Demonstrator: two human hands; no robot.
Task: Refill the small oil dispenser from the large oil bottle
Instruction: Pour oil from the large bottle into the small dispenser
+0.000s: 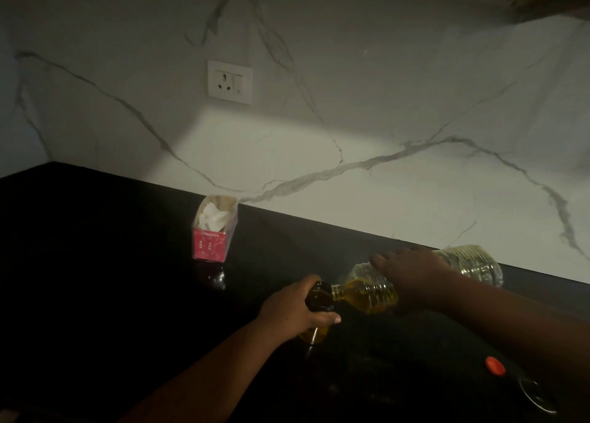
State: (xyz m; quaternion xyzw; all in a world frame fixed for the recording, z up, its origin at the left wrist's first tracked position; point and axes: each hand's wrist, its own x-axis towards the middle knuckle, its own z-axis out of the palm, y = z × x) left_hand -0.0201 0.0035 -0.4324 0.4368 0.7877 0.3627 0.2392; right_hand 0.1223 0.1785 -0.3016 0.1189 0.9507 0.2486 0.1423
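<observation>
The large clear plastic oil bottle (469,264) is tipped nearly flat, its neck to the left, yellow oil pooled at the neck end. My right hand (412,274) grips it across the middle from above. Its mouth rests against the open top of the small dark oil dispenser (319,299), which stands on the black counter. My left hand (297,311) is wrapped around the dispenser's body, hiding most of it; a bit of yellow oil shows below my fingers.
A pink open carton (212,234) with white paper inside stands at the back left near the marble wall. An orange-red cap (495,365) lies at the front right, a round metal lid (539,397) just beyond it. A wall socket (230,81) is above.
</observation>
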